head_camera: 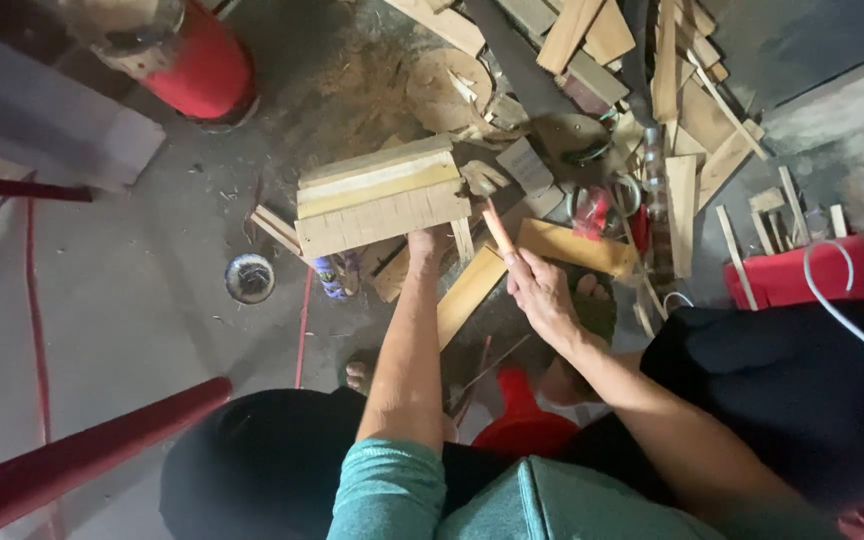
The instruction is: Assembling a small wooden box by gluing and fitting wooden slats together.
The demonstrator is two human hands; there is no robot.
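Hammering looks to be the step in hand: your right hand (542,292) is closed round the reddish handle of a hammer (492,205), whose metal head sits just beside the right end of the wooden box (380,195) you are putting together. Your left hand (424,243) reaches to the box's near lower edge; from this angle you see mostly the wrist, so you cannot tell how far its fingers are curled, only that they touch or brace the box there. The box lies on its side on the floor, pale planks stacked edgewise, between your knees and the scrap pile.

Judging from this, the next blow calls for the box to stay pinned flat by the left hand, the hammer head square to the plank end, and your bracing fingers kept well clear of the strike point.

Round you, the concrete floor (152,290) is grey and dusty, with sawdust (362,90) spread behind the box. Wood offcuts (652,70) lie heaped at the upper right, a yellow plank (574,246) just under the hammer hand. A red cylinder (197,60) stands at the upper left, a small round tin (250,277) sits left of the box, and a red stool (802,272) stands at the right.
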